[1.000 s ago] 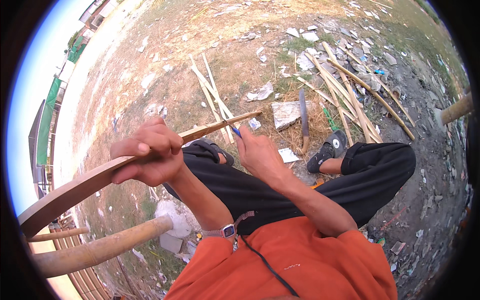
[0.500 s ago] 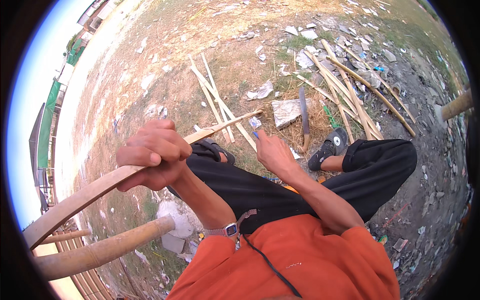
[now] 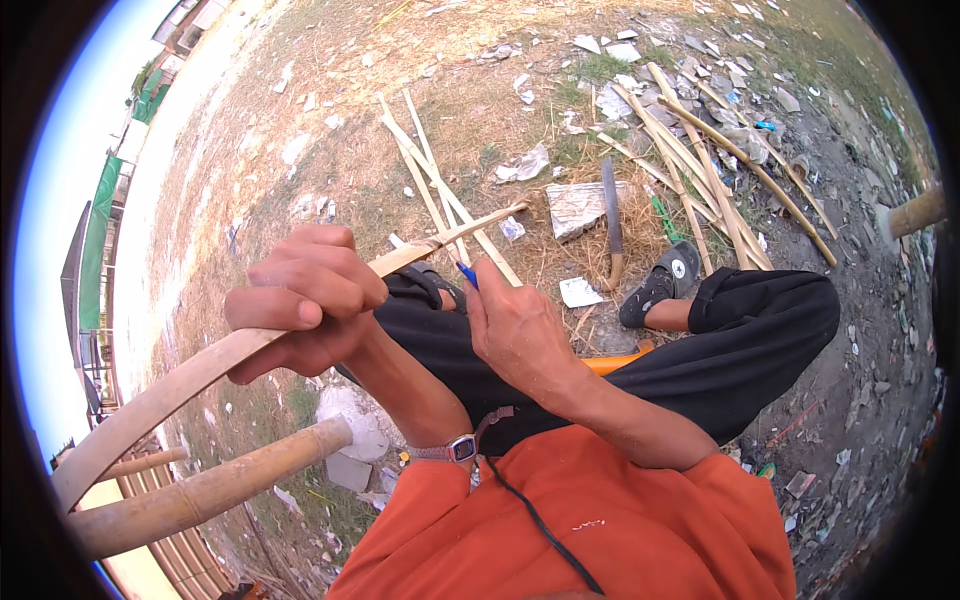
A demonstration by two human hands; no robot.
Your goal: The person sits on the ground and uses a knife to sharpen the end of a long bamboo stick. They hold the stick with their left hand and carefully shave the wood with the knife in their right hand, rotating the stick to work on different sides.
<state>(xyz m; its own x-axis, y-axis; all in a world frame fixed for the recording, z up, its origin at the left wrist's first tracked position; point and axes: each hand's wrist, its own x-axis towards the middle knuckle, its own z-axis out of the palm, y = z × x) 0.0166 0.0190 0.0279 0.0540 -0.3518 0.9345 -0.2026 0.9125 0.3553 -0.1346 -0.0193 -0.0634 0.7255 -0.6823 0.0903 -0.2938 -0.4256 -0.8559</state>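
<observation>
My left hand (image 3: 305, 305) is closed round a long bamboo strip (image 3: 165, 395). The strip runs from the lower left, through my fist, to a narrower far end that points right over the ground. My right hand (image 3: 525, 330) is closed on a small blue tool (image 3: 467, 274), of which only the blue tip shows past the fingers. Its kind I cannot make out. The tool is just below the strip's narrower part; whether they touch is unclear. A large knife (image 3: 611, 210) with a wooden handle lies on the ground beyond my right hand, beside a whitish block (image 3: 578, 210).
Several bamboo strips (image 3: 700, 180) lie at the far right, and others (image 3: 437, 180) lie crossed ahead. A thick bamboo pole (image 3: 240, 485) stands close on my left, another (image 3: 917, 212) at the right. An orange object (image 3: 620, 362) shows by my legs. Rubble and litter cover the ground.
My right hand has moved left and nearer to my left hand, and more of the blue tool shows. My left hand keeps its grip on the bamboo strip, nearly still.
</observation>
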